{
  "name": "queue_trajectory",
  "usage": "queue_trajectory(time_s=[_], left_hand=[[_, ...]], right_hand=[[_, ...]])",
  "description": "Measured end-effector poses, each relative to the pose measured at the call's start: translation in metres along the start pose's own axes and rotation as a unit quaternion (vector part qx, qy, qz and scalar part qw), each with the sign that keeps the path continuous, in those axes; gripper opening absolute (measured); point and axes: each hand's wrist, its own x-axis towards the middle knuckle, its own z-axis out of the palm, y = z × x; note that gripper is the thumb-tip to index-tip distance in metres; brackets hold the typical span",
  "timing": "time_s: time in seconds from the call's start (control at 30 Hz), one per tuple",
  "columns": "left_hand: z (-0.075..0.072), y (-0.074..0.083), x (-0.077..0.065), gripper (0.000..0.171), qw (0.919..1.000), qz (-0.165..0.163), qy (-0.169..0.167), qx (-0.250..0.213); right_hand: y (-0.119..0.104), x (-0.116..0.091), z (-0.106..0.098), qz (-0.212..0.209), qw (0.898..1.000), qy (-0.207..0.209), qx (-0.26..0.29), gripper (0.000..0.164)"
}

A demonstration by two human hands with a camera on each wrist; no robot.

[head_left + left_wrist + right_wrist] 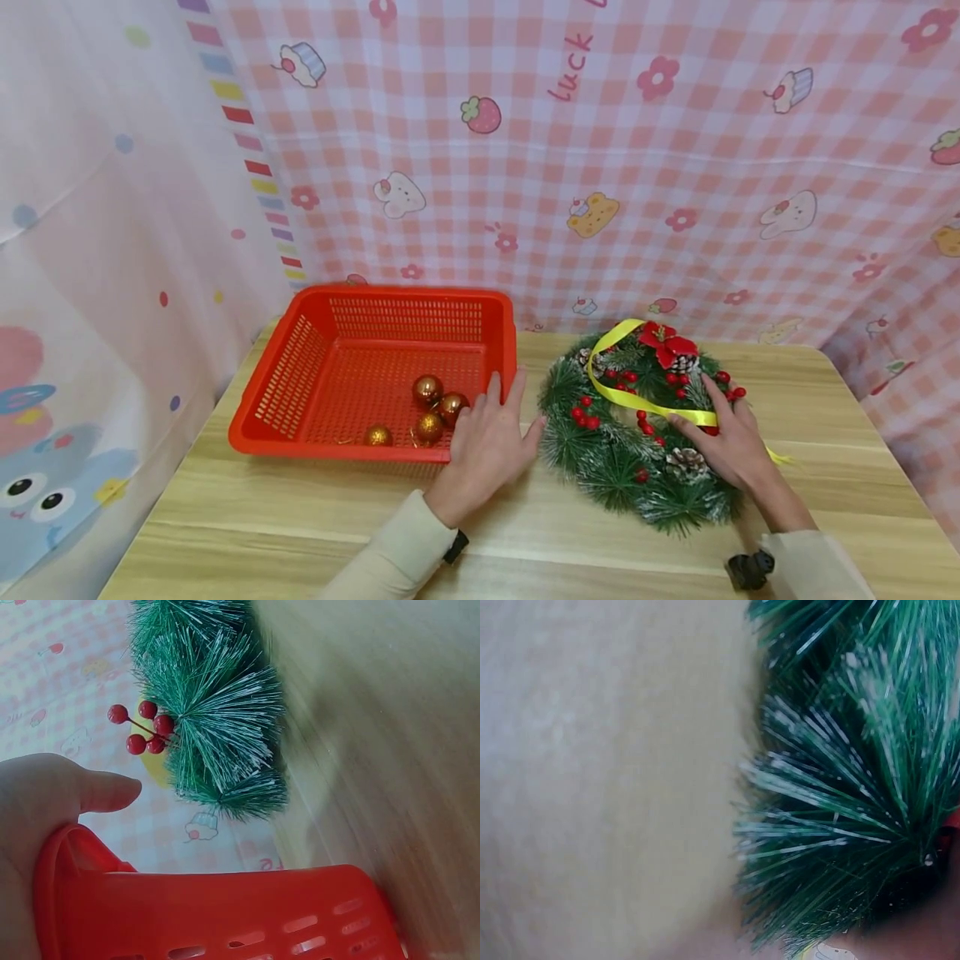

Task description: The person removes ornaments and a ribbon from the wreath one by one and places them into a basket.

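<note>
My left hand (pixel 487 446) reaches over the right wall of a red plastic basket (pixel 397 312), fingers extended. In the left wrist view its thumb (pixel 109 791) points out past the basket's rim (pixel 56 881). Inside the basket lie shiny brown baubles (pixel 427 390) and gold glittery baubles (pixel 378 435). My right hand (pixel 727 442) rests on the right side of a green Christmas wreath (pixel 615 483), its fingers spread over the needles. A yellow ribbon (pixel 622 394) loops across the wreath and runs under this hand. The right wrist view shows needles (pixel 840 825) close up.
The wreath carries red berries (pixel 585 417), pine cones (pixel 686 463) and a red flower (pixel 666 343). Both wreath and basket stand on a wooden table (pixel 525 542). A pink checked curtain (pixel 525 167) hangs along the table's back edge, with a white one (pixel 112 208) at the left.
</note>
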Motion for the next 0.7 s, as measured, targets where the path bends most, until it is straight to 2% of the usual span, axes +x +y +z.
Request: queue_trajectory(time_s=[0.3, 0.7], left_hand=[[-0.002, -0.001, 0.0, 0.073, 0.9999, 0.01, 0.004, 0.012], [-0.002, -0.003, 0.005, 0.073, 0.9998, 0.011, -0.019, 0.002]], right_hand=[[0.001, 0.001, -0.002, -0.007, 1.0, -0.014, 0.002, 0.093], [0.006, 0.008, -0.013, -0.095, 0.994, -0.052, -0.02, 0.087]])
